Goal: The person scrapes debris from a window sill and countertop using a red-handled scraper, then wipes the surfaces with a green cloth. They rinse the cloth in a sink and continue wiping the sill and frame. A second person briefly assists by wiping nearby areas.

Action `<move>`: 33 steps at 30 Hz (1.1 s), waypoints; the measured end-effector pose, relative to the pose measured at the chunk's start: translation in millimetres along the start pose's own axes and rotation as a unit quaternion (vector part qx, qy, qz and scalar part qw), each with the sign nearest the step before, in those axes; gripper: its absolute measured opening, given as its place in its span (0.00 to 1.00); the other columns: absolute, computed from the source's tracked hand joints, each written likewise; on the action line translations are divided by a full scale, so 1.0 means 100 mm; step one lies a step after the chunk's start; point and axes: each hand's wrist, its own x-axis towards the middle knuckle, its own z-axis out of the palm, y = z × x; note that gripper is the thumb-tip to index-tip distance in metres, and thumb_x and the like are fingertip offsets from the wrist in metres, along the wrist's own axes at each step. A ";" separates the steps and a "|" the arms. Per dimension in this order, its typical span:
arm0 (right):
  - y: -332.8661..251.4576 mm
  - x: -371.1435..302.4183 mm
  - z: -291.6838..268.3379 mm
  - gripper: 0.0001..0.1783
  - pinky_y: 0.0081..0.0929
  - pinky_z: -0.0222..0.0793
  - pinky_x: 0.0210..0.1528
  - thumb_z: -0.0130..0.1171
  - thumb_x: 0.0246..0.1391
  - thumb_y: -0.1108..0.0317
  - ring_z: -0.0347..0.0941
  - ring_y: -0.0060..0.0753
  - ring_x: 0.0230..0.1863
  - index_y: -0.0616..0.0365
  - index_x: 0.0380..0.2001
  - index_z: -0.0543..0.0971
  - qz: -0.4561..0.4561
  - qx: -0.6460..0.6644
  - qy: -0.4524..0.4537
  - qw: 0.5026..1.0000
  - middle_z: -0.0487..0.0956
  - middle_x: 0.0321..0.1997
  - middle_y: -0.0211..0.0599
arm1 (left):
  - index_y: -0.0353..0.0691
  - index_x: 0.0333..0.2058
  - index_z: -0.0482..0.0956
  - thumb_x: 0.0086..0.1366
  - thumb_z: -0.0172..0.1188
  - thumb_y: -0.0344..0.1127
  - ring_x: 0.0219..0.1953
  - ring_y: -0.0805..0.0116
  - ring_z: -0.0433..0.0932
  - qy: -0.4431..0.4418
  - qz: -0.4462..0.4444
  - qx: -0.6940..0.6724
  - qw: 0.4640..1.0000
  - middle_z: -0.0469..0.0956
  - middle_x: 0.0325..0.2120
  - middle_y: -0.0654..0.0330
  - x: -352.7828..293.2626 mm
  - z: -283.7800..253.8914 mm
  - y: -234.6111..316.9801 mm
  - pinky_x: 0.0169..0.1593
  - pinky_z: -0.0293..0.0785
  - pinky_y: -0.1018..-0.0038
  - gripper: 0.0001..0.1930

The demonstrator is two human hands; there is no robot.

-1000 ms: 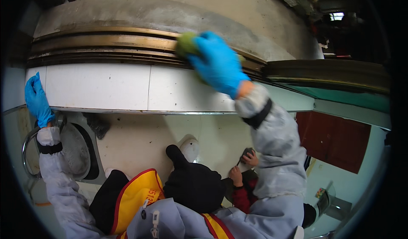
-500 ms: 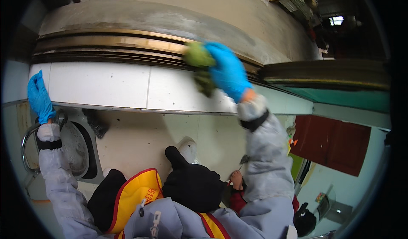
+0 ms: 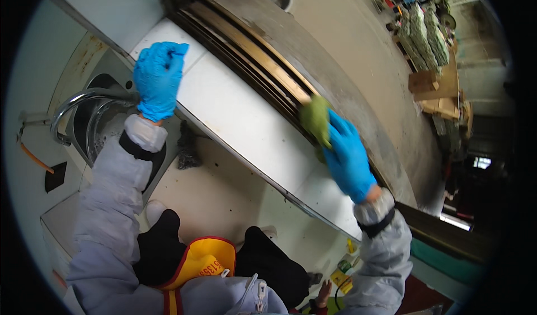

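Note:
My right hand (image 3: 348, 161), in a blue glove, grips a crumpled green cloth (image 3: 316, 119). It presses the cloth onto the bronze-coloured window track (image 3: 254, 52), whose grooves run beside the white tiled sill (image 3: 246, 113). My left hand (image 3: 159, 83), gloved in blue too, is over the sill's far left end near the wall. Its fingers are curled in, and nothing shows in them. Below that hand, a curved chrome faucet (image 3: 84, 95) arches over the sink (image 3: 89, 126), where a basin (image 3: 103, 126) holds sudsy water.
Beyond the track lie a grey ledge and a concrete floor (image 3: 335, 46), with wooden boxes (image 3: 439, 88) and wrapped bundles farther off. A dark mesh-like clump (image 3: 188, 150) lies beside the sink. Another person's hand (image 3: 323, 294) shows at the lower edge, near a yellow item (image 3: 341, 280).
The view has turned, so the sill now runs diagonally. My right hand has kept the cloth on the track. My left hand, stretched out on the sill before, is now curled.

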 end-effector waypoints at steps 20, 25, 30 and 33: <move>-0.62 1.39 -0.04 0.20 0.38 0.70 0.54 0.59 0.43 0.78 0.70 0.59 0.52 0.57 0.44 0.77 0.025 0.009 -0.045 0.999 0.73 0.53 0.47 | 0.49 0.30 0.82 0.56 0.59 0.27 0.29 0.61 0.72 0.011 0.030 -0.030 0.999 0.78 0.27 0.64 0.07 -0.11 -0.04 0.34 0.69 0.65 0.06; -0.65 1.51 0.16 0.21 0.42 0.70 0.52 0.57 0.48 0.76 0.69 0.60 0.51 0.55 0.48 0.77 -0.107 0.102 0.005 0.989 0.72 0.56 0.45 | 0.49 0.30 0.82 0.55 0.60 0.28 0.28 0.61 0.73 0.009 0.025 -0.004 1.000 0.79 0.26 0.66 0.05 -0.08 -0.04 0.34 0.69 0.65 0.06; -0.96 2.55 0.59 0.20 0.48 0.70 0.52 0.55 0.56 0.64 0.69 0.58 0.51 0.52 0.53 0.74 -0.156 -0.066 0.046 0.984 0.69 0.61 0.40 | 0.49 0.29 0.81 0.55 0.60 0.28 0.29 0.59 0.73 0.001 0.035 0.000 0.999 0.77 0.25 0.64 0.07 -0.09 -0.02 0.34 0.68 0.63 0.06; -1.06 2.71 0.63 0.19 0.46 0.71 0.53 0.56 0.55 0.65 0.70 0.57 0.52 0.54 0.51 0.75 -0.152 -0.043 0.055 0.986 0.71 0.60 0.41 | 0.48 0.30 0.80 0.54 0.59 0.29 0.29 0.57 0.73 0.005 0.053 -0.029 0.998 0.76 0.25 0.61 0.09 -0.13 -0.02 0.34 0.68 0.61 0.05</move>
